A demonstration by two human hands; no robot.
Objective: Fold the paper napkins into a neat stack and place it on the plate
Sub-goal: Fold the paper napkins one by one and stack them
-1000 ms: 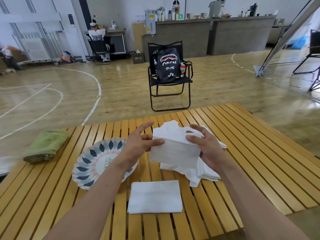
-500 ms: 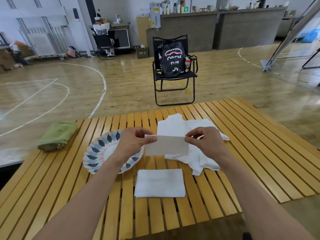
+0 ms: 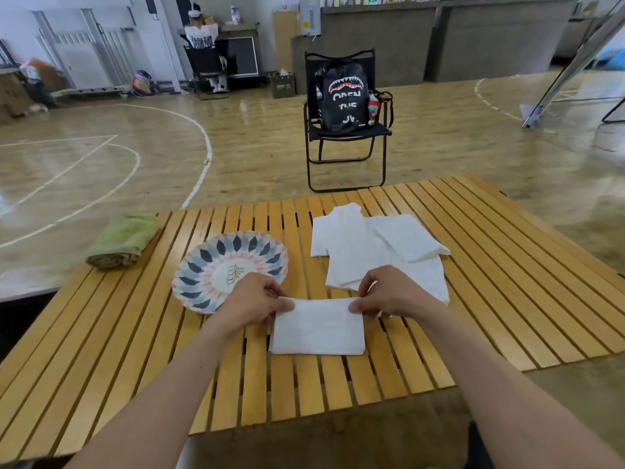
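A folded white napkin [image 3: 318, 324] lies on top of the small folded stack near the table's front. My left hand [image 3: 252, 302] pinches its far left corner and my right hand [image 3: 389, 294] pinches its far right corner. Behind my right hand lies a loose pile of unfolded white napkins [image 3: 368, 252]. The patterned plate [image 3: 203, 265], blue and pink petals on white, sits to the left of the stack, with nothing on it; my left hand hides part of its near rim.
The slatted wooden table [image 3: 490, 282] carries a rolled green towel [image 3: 123, 240] at its far left corner. Beyond the table stands a black folding chair [image 3: 345, 154] with a backpack on it, on a gym floor.
I folded the napkin in half in the air, then lowered it onto the folded stack at the front. Both hands came down and nearer with it.
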